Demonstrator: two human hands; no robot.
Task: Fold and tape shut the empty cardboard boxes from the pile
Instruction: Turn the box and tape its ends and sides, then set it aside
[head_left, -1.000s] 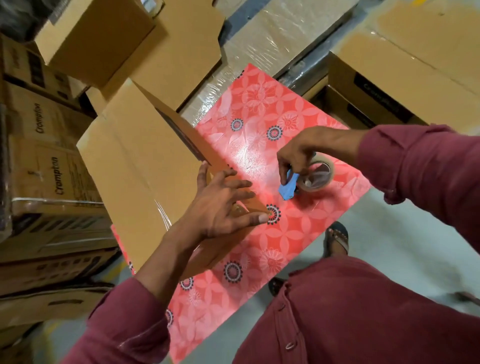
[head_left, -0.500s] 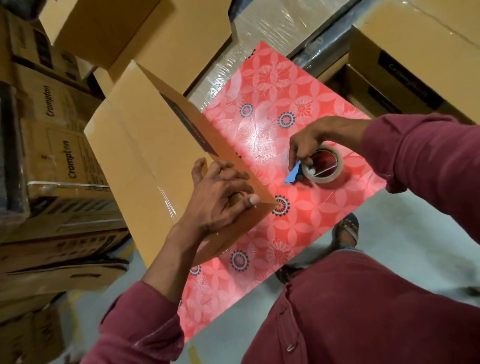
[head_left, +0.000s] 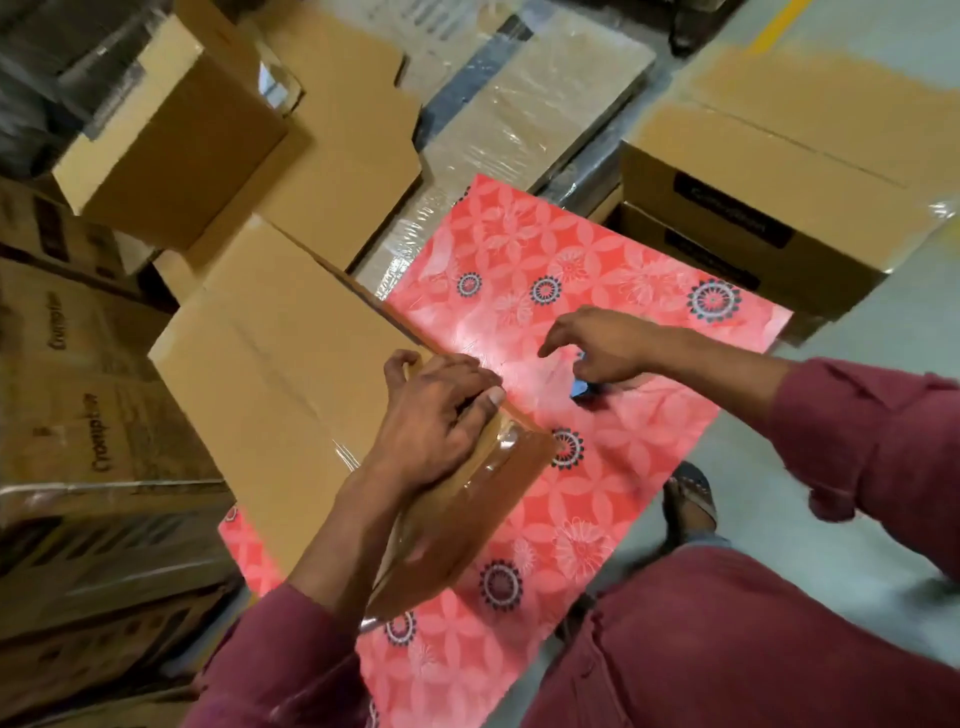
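A plain brown cardboard box (head_left: 270, 364) lies tipped on the left side of a table with a red flowered cover (head_left: 545, 260). My left hand (head_left: 436, 415) sits on the box's near corner, fingers curled over its edge and thumb pressing the side. A strip of clear tape (head_left: 498, 457) shines on that side, just below the thumb. My right hand (head_left: 608, 343) hovers over the table to the right, fingers loose and spread. Under it a blue piece (head_left: 579, 388) shows; the tape roll itself is hidden or blurred.
Printed cartons (head_left: 78, 415) are stacked along the left. An open box (head_left: 171, 145) and flat cardboard (head_left: 337, 156) lie behind the table, beside plastic-wrapped bundles (head_left: 530, 119). Two stacked boxes (head_left: 753, 218) stand at the right. My sandalled foot (head_left: 691, 499) is on the grey floor.
My right hand has loosened from the tape roll and lifted slightly left. The box has tipped flatter, and my left hand has slid onto its near corner over the tape.
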